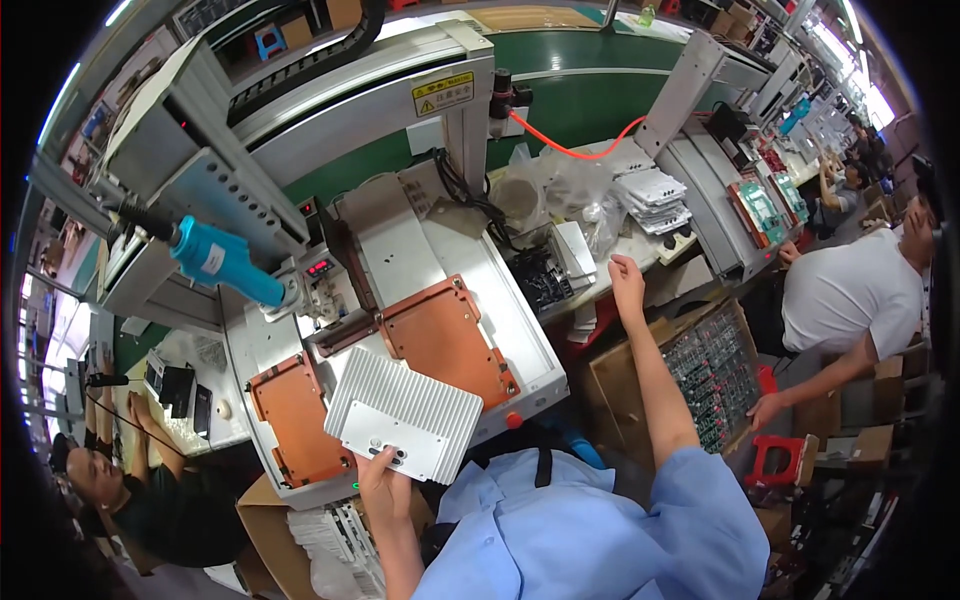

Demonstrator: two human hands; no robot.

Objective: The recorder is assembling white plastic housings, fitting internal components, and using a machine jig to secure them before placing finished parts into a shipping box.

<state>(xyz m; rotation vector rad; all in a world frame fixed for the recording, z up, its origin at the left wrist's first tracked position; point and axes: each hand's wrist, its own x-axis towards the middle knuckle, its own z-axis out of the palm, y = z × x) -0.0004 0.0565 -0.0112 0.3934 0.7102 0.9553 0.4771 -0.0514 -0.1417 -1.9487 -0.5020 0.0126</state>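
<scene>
My left hand [385,492] grips a silver finned metal heat-sink housing [408,415] by its lower edge, thumb on its flat plate. The housing is tilted over the front of the machine bed, partly covering two orange-brown fixture plates, the left one [300,420] and the right one [447,340]. My right arm reaches out to the right. My right hand [627,285] is raised with its fingers curled; whatever is in them, if anything, cannot be made out. Nearest to it are a pale metal bracket [574,252] and a tray of small black parts [540,277].
A blue screwdriver unit [228,262] hangs over the bed at left. Stacked white plates [652,198] and plastic bags [575,185] lie at right. A carton of circuit boards [710,380] stands beside me. A co-worker [855,290] is at right, another person [150,500] at left.
</scene>
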